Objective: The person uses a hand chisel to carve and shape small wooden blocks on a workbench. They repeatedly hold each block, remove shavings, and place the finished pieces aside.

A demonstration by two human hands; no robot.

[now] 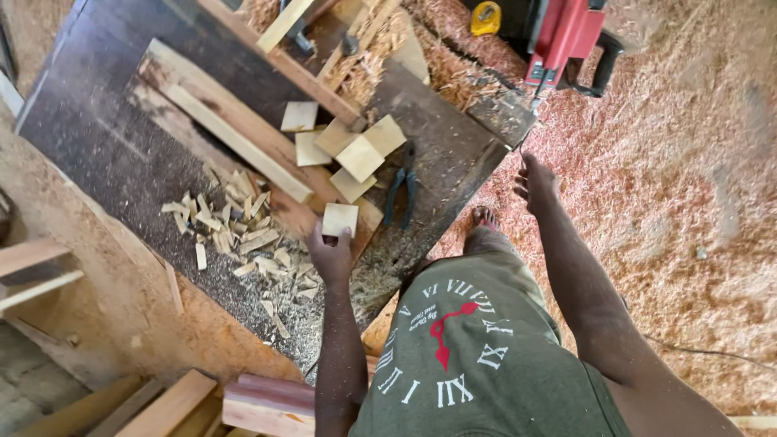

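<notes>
Pale wood, a small square block [339, 218], sits pinched in the fingers of the left hand [330, 255], just above the near edge of the dark tabletop [97, 121]. The right hand [536, 184] hangs free over the sawdust floor [688, 202], fingers loose and holding nothing. Beyond the block lie more cut squares [360, 150], offcut chips [235, 226], pliers [401, 190] and long planks [235, 129]. Farthest stands a red saw [566, 36]. Several blocks look cut already; the planks remain whole.

One head-worn camera, looking steeply down from standing height over the person's own chest: the bench [121, 154] fills the upper left, its near corner close below, sawdust floor [688, 178] at right.
</notes>
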